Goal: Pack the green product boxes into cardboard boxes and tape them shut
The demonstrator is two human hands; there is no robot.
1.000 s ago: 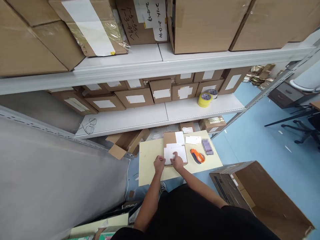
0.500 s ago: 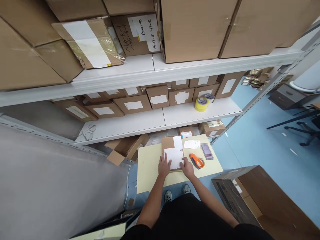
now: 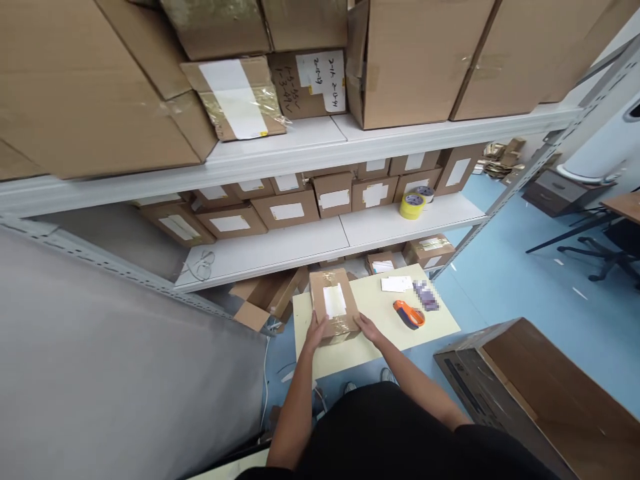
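A taped cardboard box (image 3: 352, 308) with a white label (image 3: 335, 301) on its top face is gripped between my two hands, over a pale yellow board (image 3: 380, 337). My left hand (image 3: 316, 329) holds its near left corner, and my right hand (image 3: 369, 327) clasps the near right side. Clear tape shows at the box's far and near ends. To the right of the box lie white cards (image 3: 397, 284), an orange and dark blue tool (image 3: 409, 315) that looks like a tape dispenser, and a blurred purple item (image 3: 426, 295).
Ahead, a metal rack (image 3: 280, 158) carries labelled cartons, with a yellow tape roll (image 3: 412, 207) on its middle shelf. An open carton (image 3: 260, 303) sits left of the board. A large open box (image 3: 530, 393) stands at right; a grey wall (image 3: 125, 360) borders the left.
My hands lay on a box topped with white paper; now they grip a box by its sides, showing a smaller label and tape. The view has shifted a little left.
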